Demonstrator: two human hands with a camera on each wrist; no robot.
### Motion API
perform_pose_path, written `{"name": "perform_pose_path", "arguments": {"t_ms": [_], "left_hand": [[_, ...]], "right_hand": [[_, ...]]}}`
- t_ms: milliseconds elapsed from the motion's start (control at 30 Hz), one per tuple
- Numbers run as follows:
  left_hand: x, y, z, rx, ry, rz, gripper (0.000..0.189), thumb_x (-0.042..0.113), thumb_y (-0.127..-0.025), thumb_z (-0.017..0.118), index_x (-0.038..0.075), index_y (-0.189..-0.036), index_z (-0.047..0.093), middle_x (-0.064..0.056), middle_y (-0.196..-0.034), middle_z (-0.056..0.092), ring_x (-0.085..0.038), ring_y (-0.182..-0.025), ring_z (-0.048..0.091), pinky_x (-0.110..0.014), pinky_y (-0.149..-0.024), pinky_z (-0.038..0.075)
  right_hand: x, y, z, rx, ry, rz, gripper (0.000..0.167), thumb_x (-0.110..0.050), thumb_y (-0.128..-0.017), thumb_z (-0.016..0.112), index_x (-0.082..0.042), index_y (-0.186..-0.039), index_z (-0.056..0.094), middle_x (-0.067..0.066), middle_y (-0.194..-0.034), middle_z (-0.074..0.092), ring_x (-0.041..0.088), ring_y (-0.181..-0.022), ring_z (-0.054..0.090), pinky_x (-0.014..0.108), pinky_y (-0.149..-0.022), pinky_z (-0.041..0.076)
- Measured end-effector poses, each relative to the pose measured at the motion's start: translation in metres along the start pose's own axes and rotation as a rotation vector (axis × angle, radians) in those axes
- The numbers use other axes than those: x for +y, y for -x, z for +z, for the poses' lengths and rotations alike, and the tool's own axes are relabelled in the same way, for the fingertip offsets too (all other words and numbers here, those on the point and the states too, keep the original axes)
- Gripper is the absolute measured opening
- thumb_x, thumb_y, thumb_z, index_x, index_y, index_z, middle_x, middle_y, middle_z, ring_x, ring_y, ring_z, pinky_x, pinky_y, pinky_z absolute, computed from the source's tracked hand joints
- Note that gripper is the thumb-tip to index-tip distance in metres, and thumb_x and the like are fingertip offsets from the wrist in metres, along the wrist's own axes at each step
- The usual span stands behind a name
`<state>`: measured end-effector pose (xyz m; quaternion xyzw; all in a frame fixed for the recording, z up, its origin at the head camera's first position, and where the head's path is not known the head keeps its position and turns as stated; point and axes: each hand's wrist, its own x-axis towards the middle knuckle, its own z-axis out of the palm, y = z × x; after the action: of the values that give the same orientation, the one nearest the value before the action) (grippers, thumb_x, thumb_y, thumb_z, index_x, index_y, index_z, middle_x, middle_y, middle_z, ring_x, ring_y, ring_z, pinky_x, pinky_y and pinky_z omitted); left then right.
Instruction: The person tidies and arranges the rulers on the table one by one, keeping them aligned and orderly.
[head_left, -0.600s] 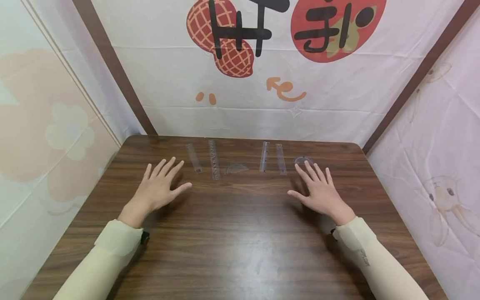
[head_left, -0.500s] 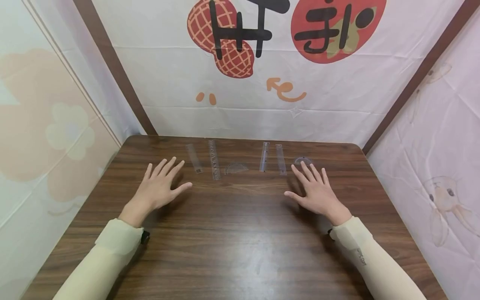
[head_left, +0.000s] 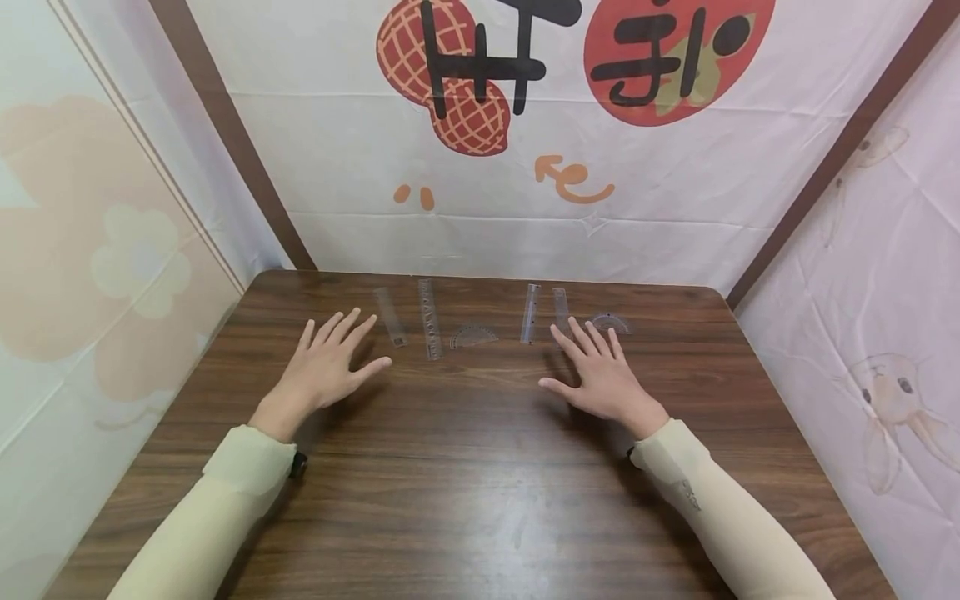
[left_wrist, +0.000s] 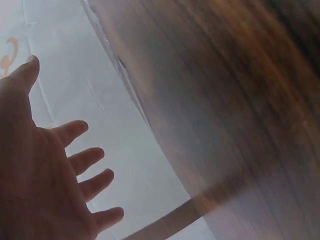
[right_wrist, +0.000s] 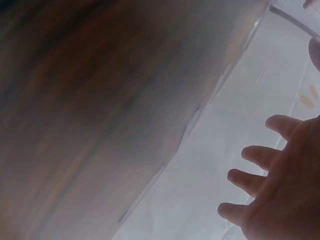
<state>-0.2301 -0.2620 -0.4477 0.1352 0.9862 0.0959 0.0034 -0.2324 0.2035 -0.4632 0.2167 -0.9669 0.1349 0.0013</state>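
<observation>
In the head view my left hand (head_left: pixel 321 367), fingers spread, hovers palm down over the left part of the table, holding nothing. Just beyond its fingertips lies a clear ruler (head_left: pixel 390 318); to the right of that are a longer clear ruler with wavy cut-outs (head_left: pixel 429 321) and a clear protractor (head_left: pixel 474 336). My right hand (head_left: pixel 600 379), spread and holding nothing, has its fingertips over the near end of another clear ruler (head_left: pixel 561 307), partly hidden. Left of it lies a bluish clear ruler (head_left: pixel 529 314), and behind its fingers a second protractor (head_left: pixel 612 322).
The brown wood-grain table (head_left: pixel 465 483) reaches back to a white printed cloth (head_left: pixel 495 237). More printed cloth hangs along the left (head_left: pixel 112 250) and right sides. Brown strips run up both back corners.
My right hand has moved left, from in front of the second protractor to the ruler beside it. My left hand has shifted slightly right and forward. The rulers and protractors lie as before.
</observation>
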Motion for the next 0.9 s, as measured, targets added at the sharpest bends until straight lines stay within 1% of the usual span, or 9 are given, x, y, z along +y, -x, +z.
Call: {"name": "perform_pose_path", "arguments": {"t_ms": [133, 300, 367, 467, 667, 900], "left_hand": [[-0.001, -0.004, 0.002, -0.01, 0.001, -0.002, 0.092, 0.075, -0.105, 0.044, 0.016, -0.173, 0.024, -0.019, -0.179, 0.014, -0.045, -0.163, 0.011, -0.07, -0.127, -0.001], [-0.002, -0.01, 0.003, -0.016, 0.012, -0.001, 0.093, 0.076, -0.104, 0.044, 0.017, -0.173, 0.024, -0.018, -0.179, 0.012, -0.044, -0.164, 0.009, -0.069, -0.127, -0.003], [-0.002, -0.013, 0.003, -0.017, 0.018, 0.001, 0.093, 0.076, -0.104, 0.043, 0.017, -0.173, 0.024, -0.018, -0.179, 0.012, -0.044, -0.164, 0.008, -0.069, -0.127, -0.004], [-0.003, -0.016, 0.004, -0.022, 0.027, 0.003, 0.092, 0.076, -0.105, 0.042, 0.017, -0.173, 0.023, -0.018, -0.179, 0.011, -0.044, -0.164, 0.008, -0.07, -0.127, -0.005], [-0.004, -0.022, 0.005, -0.027, 0.02, 0.001, 0.093, 0.077, -0.105, 0.041, 0.016, -0.173, 0.023, -0.018, -0.179, 0.012, -0.044, -0.164, 0.009, -0.07, -0.127, -0.003], [-0.005, -0.031, 0.002, -0.024, 0.012, 0.007, 0.093, 0.077, -0.104, 0.04, 0.015, -0.172, 0.025, -0.019, -0.178, 0.015, -0.044, -0.164, 0.011, -0.07, -0.127, -0.002]], "right_hand": [[-0.006, -0.008, 0.005, -0.014, 0.004, -0.018, 0.095, -0.077, -0.1, 0.054, -0.029, -0.174, 0.018, 0.009, -0.181, 0.007, 0.038, -0.166, 0.005, 0.062, -0.129, -0.007], [-0.016, -0.018, 0.007, -0.007, 0.008, -0.052, 0.095, -0.076, -0.1, 0.055, -0.026, -0.174, 0.021, 0.008, -0.181, 0.008, 0.041, -0.165, 0.008, 0.064, -0.129, -0.005], [-0.02, -0.023, 0.006, -0.012, 0.015, -0.064, 0.094, -0.076, -0.101, 0.054, -0.027, -0.174, 0.02, 0.008, -0.181, 0.008, 0.041, -0.165, 0.009, 0.064, -0.129, -0.005], [-0.027, -0.031, 0.005, -0.029, 0.03, -0.075, 0.094, -0.077, -0.101, 0.052, -0.029, -0.174, 0.016, 0.007, -0.181, 0.005, 0.038, -0.166, 0.006, 0.062, -0.13, -0.006], [-0.043, -0.046, 0.002, -0.04, 0.036, -0.104, 0.095, -0.079, -0.101, 0.048, -0.03, -0.174, 0.014, 0.007, -0.181, 0.005, 0.033, -0.167, 0.001, 0.061, -0.13, -0.005], [-0.057, -0.059, 0.009, -0.042, 0.032, -0.136, 0.094, -0.078, -0.102, 0.048, -0.027, -0.174, 0.015, 0.005, -0.181, 0.005, 0.032, -0.167, 0.003, 0.053, -0.132, -0.005]]}}
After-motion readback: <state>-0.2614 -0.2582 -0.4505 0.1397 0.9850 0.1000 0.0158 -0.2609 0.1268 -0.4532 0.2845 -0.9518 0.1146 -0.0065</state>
